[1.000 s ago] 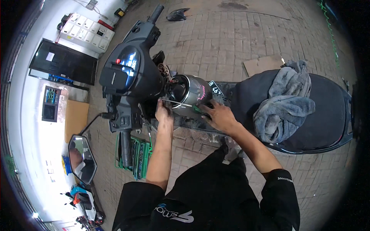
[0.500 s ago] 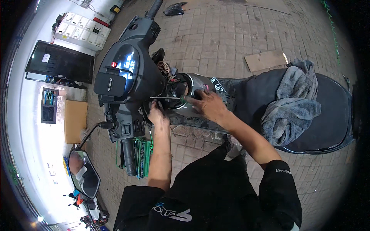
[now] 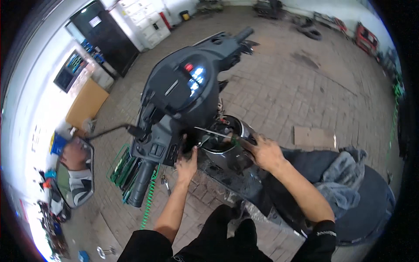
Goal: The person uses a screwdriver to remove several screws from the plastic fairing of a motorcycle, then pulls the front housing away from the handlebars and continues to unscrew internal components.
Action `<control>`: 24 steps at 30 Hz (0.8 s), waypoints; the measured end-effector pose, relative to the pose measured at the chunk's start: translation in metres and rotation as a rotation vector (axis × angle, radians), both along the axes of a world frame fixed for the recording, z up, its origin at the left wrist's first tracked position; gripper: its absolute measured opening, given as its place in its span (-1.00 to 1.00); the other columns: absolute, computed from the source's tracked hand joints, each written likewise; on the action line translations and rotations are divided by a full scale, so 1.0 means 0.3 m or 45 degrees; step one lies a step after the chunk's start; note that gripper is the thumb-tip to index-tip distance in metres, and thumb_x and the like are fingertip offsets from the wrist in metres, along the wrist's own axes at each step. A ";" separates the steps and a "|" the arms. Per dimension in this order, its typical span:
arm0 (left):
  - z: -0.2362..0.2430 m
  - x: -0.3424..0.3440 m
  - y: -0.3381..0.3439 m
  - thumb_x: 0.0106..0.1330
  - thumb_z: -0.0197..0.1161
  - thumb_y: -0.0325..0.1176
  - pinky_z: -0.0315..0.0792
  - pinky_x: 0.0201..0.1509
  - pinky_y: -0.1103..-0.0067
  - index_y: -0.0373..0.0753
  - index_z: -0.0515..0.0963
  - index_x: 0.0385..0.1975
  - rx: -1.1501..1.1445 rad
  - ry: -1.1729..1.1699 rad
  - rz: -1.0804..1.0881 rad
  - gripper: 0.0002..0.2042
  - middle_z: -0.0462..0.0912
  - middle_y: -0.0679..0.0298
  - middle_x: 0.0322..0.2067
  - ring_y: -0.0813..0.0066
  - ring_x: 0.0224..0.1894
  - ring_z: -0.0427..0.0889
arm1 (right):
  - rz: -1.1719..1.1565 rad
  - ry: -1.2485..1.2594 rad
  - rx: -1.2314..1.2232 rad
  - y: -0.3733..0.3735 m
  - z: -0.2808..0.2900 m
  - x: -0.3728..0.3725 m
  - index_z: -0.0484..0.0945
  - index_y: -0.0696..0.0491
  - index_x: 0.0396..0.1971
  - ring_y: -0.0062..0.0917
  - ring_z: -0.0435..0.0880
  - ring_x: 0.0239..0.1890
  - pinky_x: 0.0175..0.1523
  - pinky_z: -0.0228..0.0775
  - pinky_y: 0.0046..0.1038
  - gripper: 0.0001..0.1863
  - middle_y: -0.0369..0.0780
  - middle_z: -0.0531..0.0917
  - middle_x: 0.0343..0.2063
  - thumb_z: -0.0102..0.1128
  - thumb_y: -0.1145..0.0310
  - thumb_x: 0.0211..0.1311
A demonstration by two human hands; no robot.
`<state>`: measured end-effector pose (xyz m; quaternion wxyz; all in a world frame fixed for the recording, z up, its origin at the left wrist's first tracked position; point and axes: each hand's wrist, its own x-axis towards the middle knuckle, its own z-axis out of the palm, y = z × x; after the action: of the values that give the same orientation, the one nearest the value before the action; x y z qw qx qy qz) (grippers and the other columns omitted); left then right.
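Observation:
My right hand [image 3: 267, 152] is closed round the dark handle of a screwdriver [image 3: 212, 132], whose long metal shaft points left toward the scooter's front. Below that hand, a glossy dark rounded shell [image 3: 233, 158] with a pale rim stands open at the top, a dark part and wires in its mouth. My left hand [image 3: 187, 165] is at the inner edge of the scooter's front panel, thumb and fingers bent round something hidden in shadow. A small shiny metal piece [image 3: 202, 143] shows by its thumb. The scooter [image 3: 185, 83] has its handlebar and lit display at upper left.
A grey towel [image 3: 342, 179] lies on the black seat [image 3: 369, 214]. The mirror [image 3: 76, 172] and left grip [image 3: 142, 183] jut out at left. Beneath them are a green crate [image 3: 122, 170], a coiled green hose [image 3: 149, 198] and a wrench [image 3: 166, 185]. Cardboard [image 3: 314, 137] lies beyond the scooter.
The view has tilted up and turned, so more of the far floor shows. The screwdriver stays in my right hand, its shaft now slanted. My left hand sits lower, away from the shaft's tip.

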<state>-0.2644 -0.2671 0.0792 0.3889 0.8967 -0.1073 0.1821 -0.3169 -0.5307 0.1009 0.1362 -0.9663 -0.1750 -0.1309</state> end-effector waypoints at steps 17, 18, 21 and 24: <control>-0.101 0.481 0.238 -0.13 0.41 -0.14 0.19 0.21 0.37 -0.33 0.19 0.12 0.141 -1.379 0.064 -0.20 0.24 0.01 0.10 0.09 0.14 0.27 | -0.048 -0.475 -0.260 0.057 -0.003 0.009 0.43 -0.06 -0.02 -0.13 0.53 -0.25 -0.16 0.39 -0.25 -0.52 -0.07 0.50 -0.22 0.23 0.42 -0.05; -0.078 0.473 0.207 -0.24 0.48 -0.13 0.20 0.20 0.37 -0.33 0.09 0.15 -0.224 -1.407 -0.064 -0.07 0.21 0.00 0.10 0.09 0.13 0.27 | -0.072 -0.528 -0.335 0.061 0.008 -0.004 0.44 -0.05 -0.02 -0.14 0.51 -0.23 -0.15 0.38 -0.25 -0.53 -0.06 0.50 -0.22 0.22 0.42 -0.03; -0.040 0.442 0.178 -0.50 0.61 -0.14 0.23 0.17 0.36 -0.32 -0.11 0.19 -0.630 -1.589 -0.095 0.21 0.18 -0.04 0.08 0.11 0.09 0.29 | -0.157 -0.534 -0.397 0.082 -0.012 0.003 0.43 -0.03 -0.01 -0.15 0.50 -0.20 -0.12 0.36 -0.28 -0.54 -0.06 0.49 -0.24 0.21 0.44 -0.01; -0.037 0.435 0.178 -0.49 0.61 -0.15 0.26 0.13 0.34 -0.32 -0.03 0.16 -0.576 -1.605 -0.132 0.14 0.21 0.00 0.03 0.12 0.05 0.31 | -0.175 -0.555 -0.390 0.092 -0.047 -0.002 0.42 -0.02 0.00 -0.15 0.50 -0.21 -0.11 0.35 -0.29 -0.54 -0.06 0.49 -0.24 0.19 0.44 0.01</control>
<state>-0.1339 -0.2136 0.0680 0.4384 0.5089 -0.3162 0.6700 -0.3175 -0.5031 0.0867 -0.0616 -0.9342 -0.1520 -0.3167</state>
